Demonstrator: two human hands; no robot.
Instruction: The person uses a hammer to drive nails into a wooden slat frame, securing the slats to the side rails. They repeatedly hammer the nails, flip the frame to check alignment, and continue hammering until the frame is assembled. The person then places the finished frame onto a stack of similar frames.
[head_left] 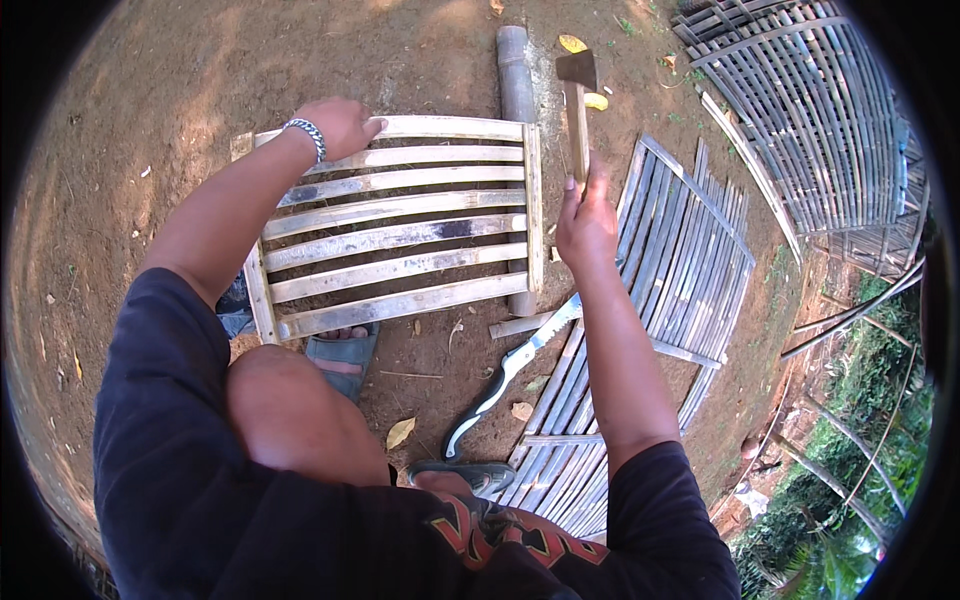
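My left hand (338, 126), with a chain bracelet at the wrist, grips the far slat of a bamboo slat panel (395, 238) near its far left corner. The panel has several pale split-bamboo slats fixed between two end strips. Its right end rests over a thick grey bamboo pole (516, 75) on the ground, its left end near my knee. My right hand (588, 225) is closed round the wooden handle of a small hatchet (577, 105). The dark metal head points away from me, raised to the right of the panel and apart from it.
A folding-style saw (490, 400) with a black and white handle lies right of my foot. Beside it are a greyed bamboo slat panel (570, 440) and, farther right, a larger bamboo lattice (810, 110). My sandalled feet stand on bare soil with scattered leaves (400, 433). Greenery grows at the lower right.
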